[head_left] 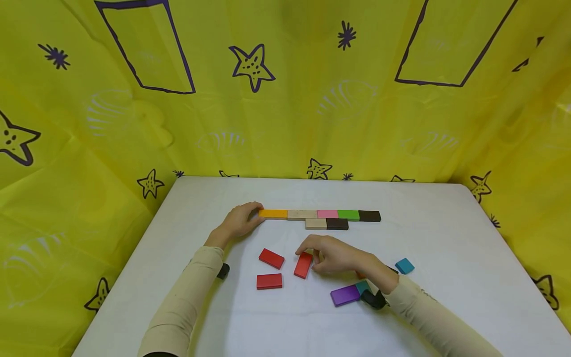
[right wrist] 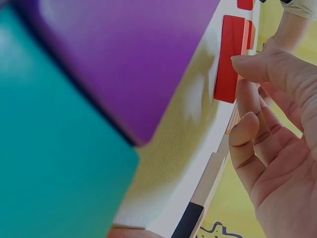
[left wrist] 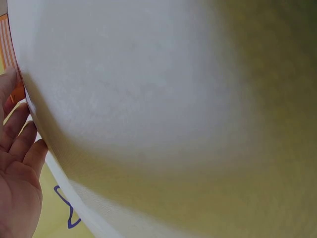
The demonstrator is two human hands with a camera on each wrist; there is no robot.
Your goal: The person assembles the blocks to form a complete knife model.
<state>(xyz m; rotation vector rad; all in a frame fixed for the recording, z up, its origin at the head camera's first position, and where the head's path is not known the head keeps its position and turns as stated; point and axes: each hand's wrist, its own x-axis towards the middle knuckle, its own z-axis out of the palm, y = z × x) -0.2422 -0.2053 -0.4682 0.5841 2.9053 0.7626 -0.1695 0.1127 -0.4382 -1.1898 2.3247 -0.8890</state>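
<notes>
At the back of the table, my left hand (head_left: 241, 220) pinches the left end of an orange block (head_left: 273, 214). That block begins a row running right through a beige block (head_left: 302, 214), a pink one (head_left: 327, 214), a green one (head_left: 348, 215) and a dark brown one (head_left: 370, 216). My right hand (head_left: 335, 255) holds a red block (head_left: 303, 267) between thumb and fingers, low at the table; the right wrist view shows the thumb on the red block's (right wrist: 229, 74) edge. Two more red blocks, one angled (head_left: 271, 258) and one level (head_left: 269, 281), lie left of it.
A second beige block (head_left: 315, 224) and another dark brown block (head_left: 337, 224) touch the row's front. A purple block (head_left: 345, 296) and a teal block (head_left: 363, 286) lie below my right wrist, partly hidden. A blue block (head_left: 405, 266) lies farther right. Yellow cloth surrounds the white table (head_left: 267, 327).
</notes>
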